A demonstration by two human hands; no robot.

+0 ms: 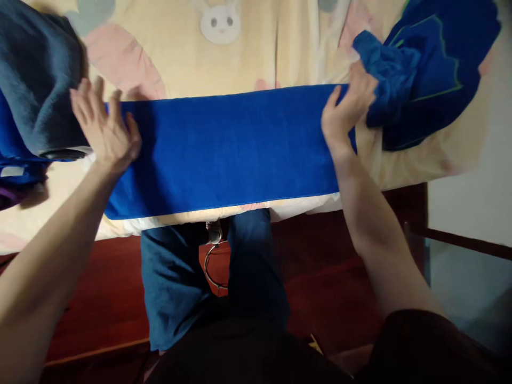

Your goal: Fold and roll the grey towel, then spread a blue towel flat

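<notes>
A bright blue towel (228, 149) lies folded in a long strip across the near edge of a bed. My left hand (104, 130) rests flat on its left end with the fingers spread. At the towel's right end, my right hand (344, 114) curls its fingers around the edge and grips it. A crumpled blue garment with green lines (424, 69) lies just right of that hand and touches it.
The bed carries a pale yellow sheet with a rabbit print (220, 24). Dark blue folded cloth (38, 80) is piled at the left. Below the bed edge I see my legs in blue trousers (176, 277), a red-brown floor (100, 288), and a pale wall (472, 176) at right.
</notes>
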